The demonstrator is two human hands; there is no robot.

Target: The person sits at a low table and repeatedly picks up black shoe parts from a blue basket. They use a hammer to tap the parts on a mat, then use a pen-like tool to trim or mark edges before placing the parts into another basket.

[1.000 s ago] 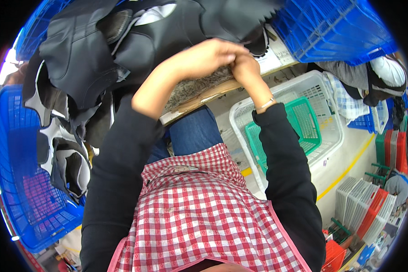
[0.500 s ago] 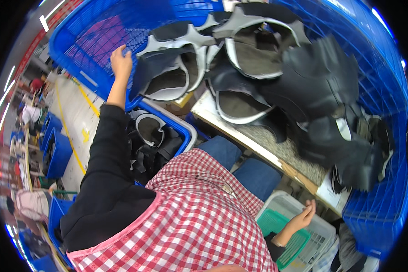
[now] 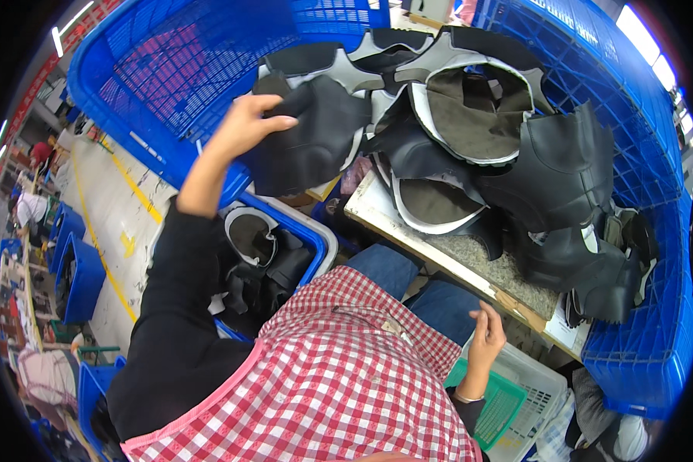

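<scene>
Black shoe uppers with white edges and dark brown linings are heaped over the workbench. At the heap's left end stands one black shoe upper [image 3: 319, 135], its smooth outer side facing me. My left hand [image 3: 246, 127] is at that upper's left side, thumb and forefinger apart, slightly blurred; whether it touches the leather I cannot tell. My right hand [image 3: 487, 339] hangs over my lap near the bench's front edge, fingers loosely bent and apart, holding nothing. Closest to the middle of the heap is another shoe upper [image 3: 477, 108], its brown lining showing.
A large blue crate [image 3: 154, 146] stands at the far left, another blue crate [image 3: 635, 369] at the right. Below my left arm, a blue bin [image 3: 312, 231] holds more uppers. The wooden bench edge [image 3: 439, 258] runs before my knees. A green basket [image 3: 504, 412] sits low right.
My left hand has moved right, from the crate's side to the leftmost upper. That upper now shows its outer side instead of its opening. My right hand has risen and moved left.
</scene>
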